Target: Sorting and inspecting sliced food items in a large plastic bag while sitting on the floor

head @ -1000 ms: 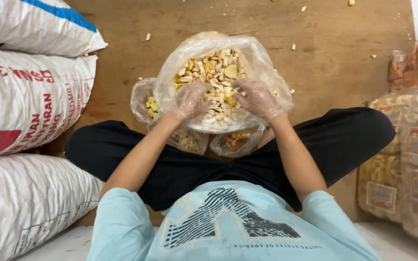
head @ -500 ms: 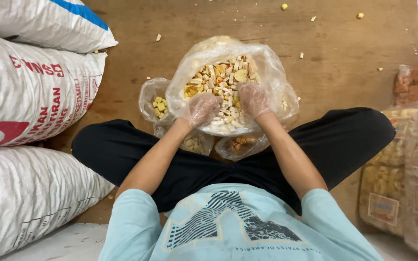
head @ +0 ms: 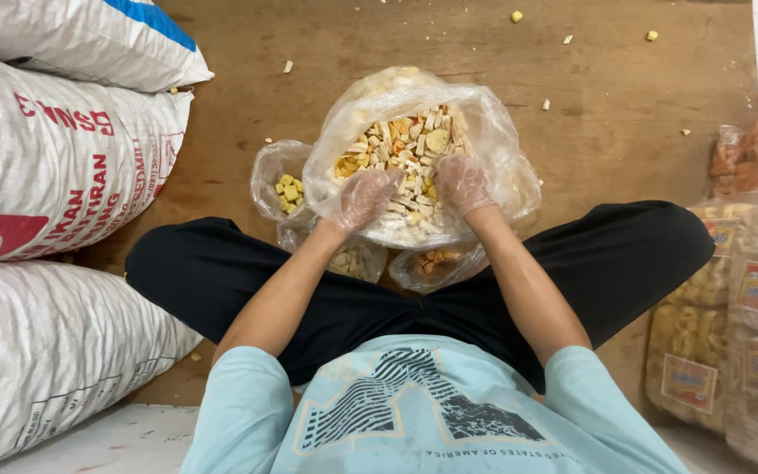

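**Loose snack mix in a thin bag, worked on a wooden floor**

Wooden floor [head: 625, 149] carries everything: brown boards with snack crumbs [head: 517, 16] scattered toward the far edge. Big white woven sacks [head: 54, 167] are stacked along the left edge, and packed bags of crackers [head: 747, 325] stand along the right edge. A person sits cross-legged at the near edge in black trousers and a pale blue shirt.

Between the knees, near the middle of the floor, sits a large clear plastic bag [head: 493, 149], open at the top and filled with mixed snack pieces [head: 410, 145], pale sticks and yellow chunks. Both hands wear thin clear gloves. The left hand [head: 367, 197] is loosely curled, fingers down in the mix at the near left of the opening; whether it has closed on any pieces cannot be told. The right hand [head: 461, 183] is likewise bent and pressed into the pieces just beside it, its hold also unclear.

Smaller bags [head: 281, 180] of similar pieces lie touching the large one on its left and near sides.

By my judgement, the mix is light, dry and brittle, so it will crumble under a hard squeeze. The bag film looks soft, slippery and floppy with no stiffness of its own; gathering the rim with both hands seems the surest hold.
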